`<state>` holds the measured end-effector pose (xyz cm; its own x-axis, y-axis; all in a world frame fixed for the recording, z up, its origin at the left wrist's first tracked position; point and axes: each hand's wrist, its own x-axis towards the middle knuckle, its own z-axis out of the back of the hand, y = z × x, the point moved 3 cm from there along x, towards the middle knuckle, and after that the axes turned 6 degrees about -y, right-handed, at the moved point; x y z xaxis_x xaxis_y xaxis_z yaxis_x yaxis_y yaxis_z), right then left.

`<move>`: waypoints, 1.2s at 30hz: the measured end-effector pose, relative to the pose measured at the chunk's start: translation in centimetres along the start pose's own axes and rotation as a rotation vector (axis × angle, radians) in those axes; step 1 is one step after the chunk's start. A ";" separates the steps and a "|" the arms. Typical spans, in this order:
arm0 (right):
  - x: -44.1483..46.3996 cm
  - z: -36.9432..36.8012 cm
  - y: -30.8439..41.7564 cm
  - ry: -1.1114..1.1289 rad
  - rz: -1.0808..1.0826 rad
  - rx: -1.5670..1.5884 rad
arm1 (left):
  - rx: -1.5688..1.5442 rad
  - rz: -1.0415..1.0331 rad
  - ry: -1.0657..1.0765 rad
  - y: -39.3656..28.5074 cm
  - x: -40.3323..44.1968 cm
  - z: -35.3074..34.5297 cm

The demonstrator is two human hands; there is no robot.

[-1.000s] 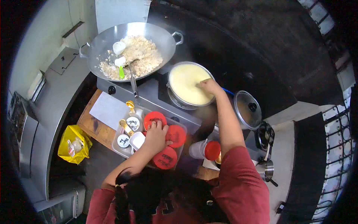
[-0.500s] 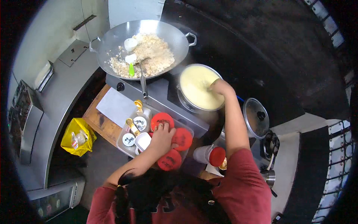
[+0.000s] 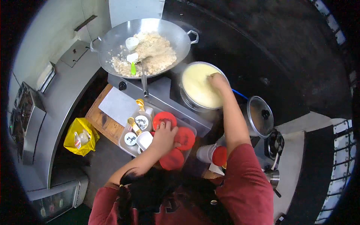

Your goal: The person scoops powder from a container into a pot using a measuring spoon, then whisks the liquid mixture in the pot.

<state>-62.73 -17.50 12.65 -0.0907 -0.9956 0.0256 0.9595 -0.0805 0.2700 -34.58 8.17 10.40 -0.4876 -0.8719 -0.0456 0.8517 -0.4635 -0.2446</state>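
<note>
Right hand: here it is, the right hand over the far side of the pot, fingers down at the pale yellow contents. The fingers are bunched; whether that grip has hold of anything, I cannot tell.
Left hand: over at the tub, the left hand lies palm down, its grip loose and open, fingers spread on the upper red lid, a ring on one finger. The thumb reaches towards the red lid beside it.
Pot: filled high, on the right of the big wok.
Tub: a clear tub carries the red-lidded containers, white-lidded jars, yellow scoops and a small white container.
Wok: up on the stove, holding a heap of crumbly pale food, with a white scoop, a green-handled spoon and a metal utensil in it, that handle hanging over the rim.
Worktop: the wooden worktop has a white sheet lying flat beside the tub.
Right side: a jar with a red lid tilts near the right arm, and a glass lid with a black knob sits farther out.
Lower left: a yellow bag stands open, something pale inside.
</note>
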 end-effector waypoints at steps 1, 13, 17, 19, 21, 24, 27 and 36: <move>0.0 -0.8 0.0 0.022 0.032 0.124 | 0.002 0.000 0.000 0.0 -0.1 -0.1; -2.9 1.4 0.6 0.184 0.033 0.075 | 0.040 -0.016 -0.081 0.3 -0.2 -0.7; -4.7 3.4 1.2 0.320 0.085 -0.185 | -0.022 -0.028 -0.061 0.8 -0.5 -0.8; -3.7 3.2 0.2 0.234 0.025 -0.174 | -0.021 -0.051 -0.086 0.8 -0.4 -0.7; -0.8 0.0 -2.8 0.038 0.033 -0.129 | -0.019 -0.062 -0.088 0.8 -0.6 -0.6; -3.6 0.7 0.8 0.167 -0.070 0.256 | -0.044 -0.048 -0.057 0.7 -0.5 -0.4; -4.7 2.3 2.2 0.285 -0.009 0.009 | -0.024 -0.027 0.005 0.6 -0.3 0.0; -6.0 2.0 3.3 0.264 -0.164 0.169 | -0.021 -0.074 0.020 0.8 -0.2 0.3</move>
<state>-59.54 -11.74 15.37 -0.1464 -0.9503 -0.2747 0.8784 -0.2526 0.4057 -33.77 7.97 10.48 -0.5529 -0.8320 -0.0464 0.8092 -0.5228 -0.2682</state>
